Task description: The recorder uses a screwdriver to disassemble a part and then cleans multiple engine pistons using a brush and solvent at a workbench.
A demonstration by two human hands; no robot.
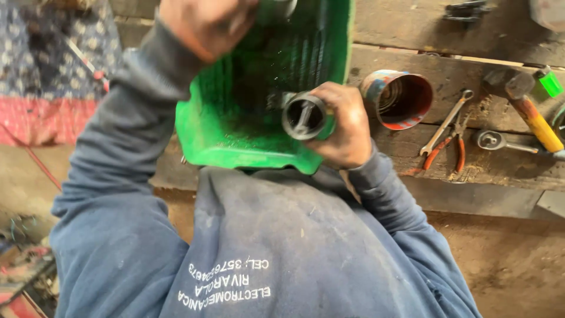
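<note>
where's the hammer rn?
Head view, far right: the hammer lies on the wooden bench, right of the wrench and pliers, beside a small green block.

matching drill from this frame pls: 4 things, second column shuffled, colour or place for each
1. tray
2. metal tube
3. tin can
4. hammer

A. yellow handle, far right of the wooden bench
B. green, in front of the person's chest
C. gripped end-on in the right hand
D. lying on its side, open mouth showing

Pairs: 1-B, 2-C, 3-D, 4-A
</note>
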